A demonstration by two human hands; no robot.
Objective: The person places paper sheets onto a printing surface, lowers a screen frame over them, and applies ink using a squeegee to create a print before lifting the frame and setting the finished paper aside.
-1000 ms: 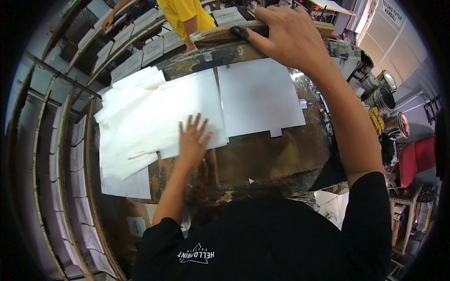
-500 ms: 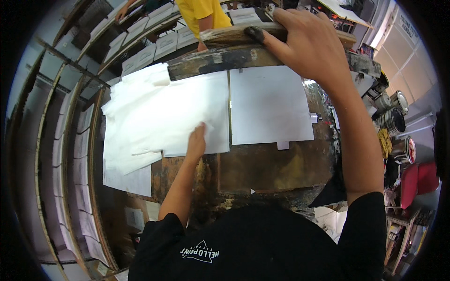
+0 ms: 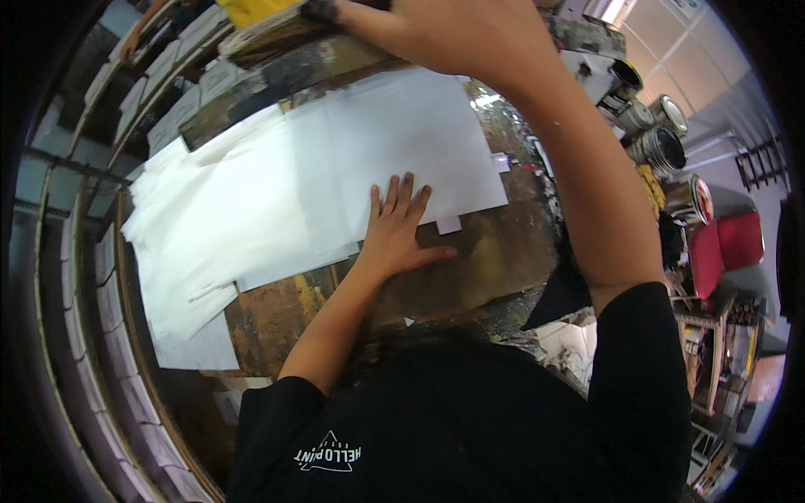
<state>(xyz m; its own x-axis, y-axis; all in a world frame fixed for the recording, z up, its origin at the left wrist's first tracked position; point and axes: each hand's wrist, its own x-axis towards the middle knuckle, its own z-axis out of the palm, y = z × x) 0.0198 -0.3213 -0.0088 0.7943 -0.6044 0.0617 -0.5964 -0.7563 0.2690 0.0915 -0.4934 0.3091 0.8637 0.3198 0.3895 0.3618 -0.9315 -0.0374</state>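
My left hand (image 3: 396, 230) lies palm down with fingers spread on a white paper sheet (image 3: 419, 117). Its thumb reaches past the sheet's near edge onto the stained brown board (image 3: 495, 260). To the left, a loose stack of thin white sheets (image 3: 218, 201) has uneven, fanned edges. Small pale tabs stick out beside the right sheet, one at its near edge (image 3: 449, 225) and one at its right edge (image 3: 501, 162). At the top, my right hand (image 3: 461, 29) is closed over a worn wooden bar (image 3: 268, 33); its thumb tip is darkly stained, and its other fingers are cut off.
Racks (image 3: 126, 352) with hanging or laid sheets line the left side. Open paint cans (image 3: 658, 149) stand at the right, near a red chair (image 3: 725, 251). A black cloth (image 3: 555, 289) hangs by the table's near right corner. Someone in yellow (image 3: 251, 10) is beyond the bar.
My left hand has moved right from the stack and spread its fingers. White paper now covers the gap between stack and right sheet. The view has shifted; my right hand stays at the bar.
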